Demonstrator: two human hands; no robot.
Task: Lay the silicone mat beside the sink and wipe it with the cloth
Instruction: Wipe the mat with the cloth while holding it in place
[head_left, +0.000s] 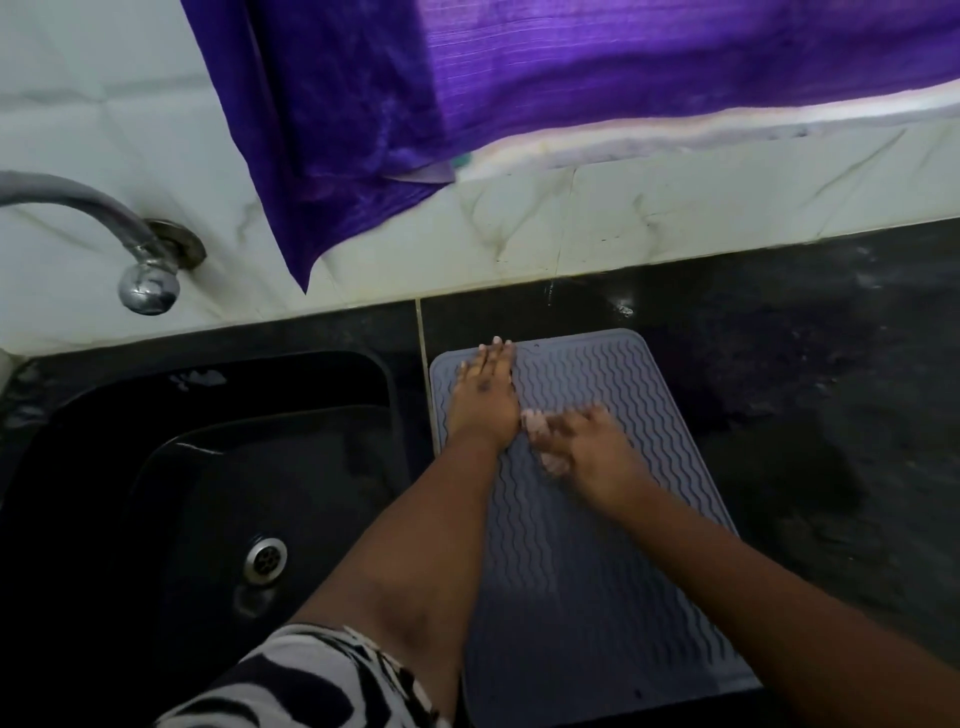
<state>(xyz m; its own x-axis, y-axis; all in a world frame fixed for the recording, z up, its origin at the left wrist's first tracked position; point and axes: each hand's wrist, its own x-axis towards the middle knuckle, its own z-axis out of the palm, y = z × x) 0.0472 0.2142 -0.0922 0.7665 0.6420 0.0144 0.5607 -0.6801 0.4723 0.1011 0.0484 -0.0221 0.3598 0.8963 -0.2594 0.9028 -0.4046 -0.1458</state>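
A grey silicone mat (597, 545) with wavy ridges lies flat on the black counter, right beside the black sink (208, 467). My left hand (485, 395) rests flat on the mat's far left corner, fingers stretched toward the wall. My right hand (582, 452) lies on the mat just right of it, blurred by motion, its fingers pointing left toward my left wrist. Pale spots at its fingertips look like nails. No cloth shows in either hand or anywhere on the counter.
A chrome tap (145, 260) juts from the tiled wall above the sink's far left. A purple curtain (415, 104) hangs over the wall behind the mat. Wet black counter (805, 389) stretches to the mat's right. The sink's drain (266, 558) sits near my left forearm.
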